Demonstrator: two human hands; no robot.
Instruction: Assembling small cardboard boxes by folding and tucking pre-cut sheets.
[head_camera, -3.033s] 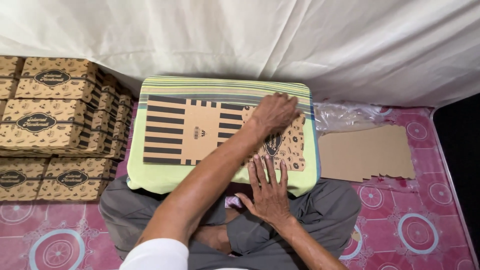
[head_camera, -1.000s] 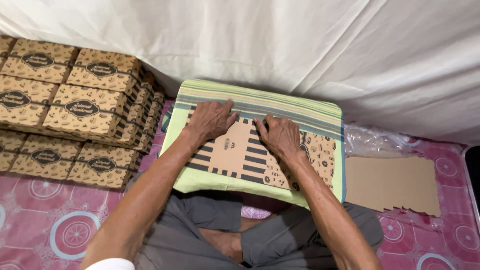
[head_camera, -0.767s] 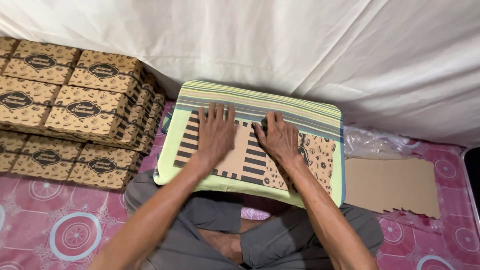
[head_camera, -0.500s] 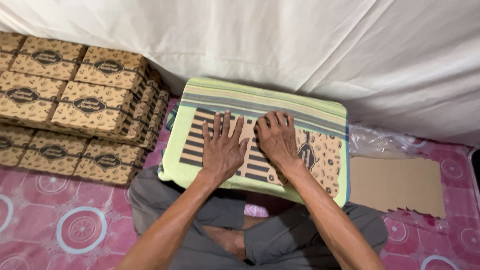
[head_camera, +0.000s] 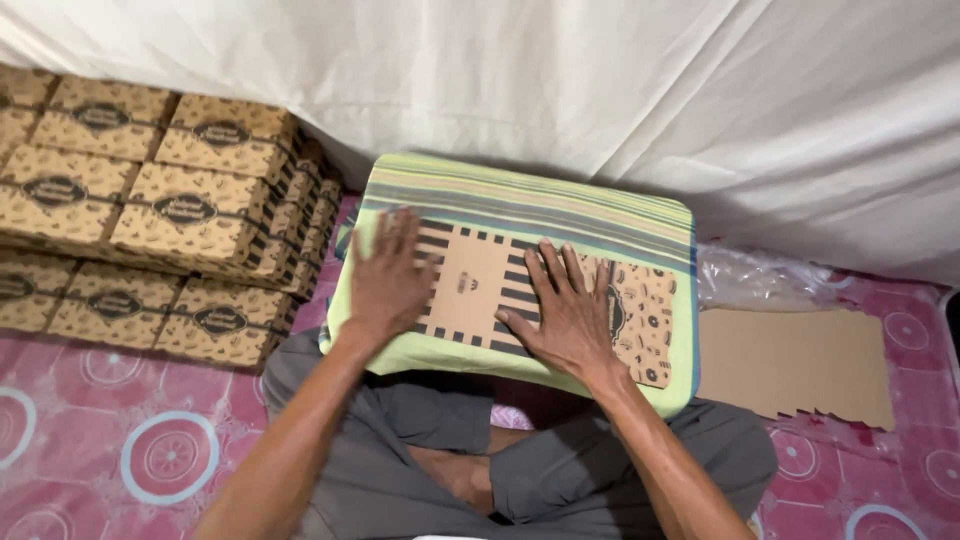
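We have a flat printed cardboard sheet (head_camera: 480, 290) lying on the striped cushion (head_camera: 520, 195) across our lap, with the left hand (head_camera: 385, 280) spread open on its nine o'clock end and the right hand (head_camera: 570, 315) flat and open toward three o'clock. It looks light, thin and stiff but easily creased, so we judge the edges and scored fold lines the best places to take hold.

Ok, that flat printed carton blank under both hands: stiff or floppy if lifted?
The carton blank looks thin, so probably light and bendy along its creases. It lies on a soft striped cushion, pressed by left hand and right hand; it may slide.
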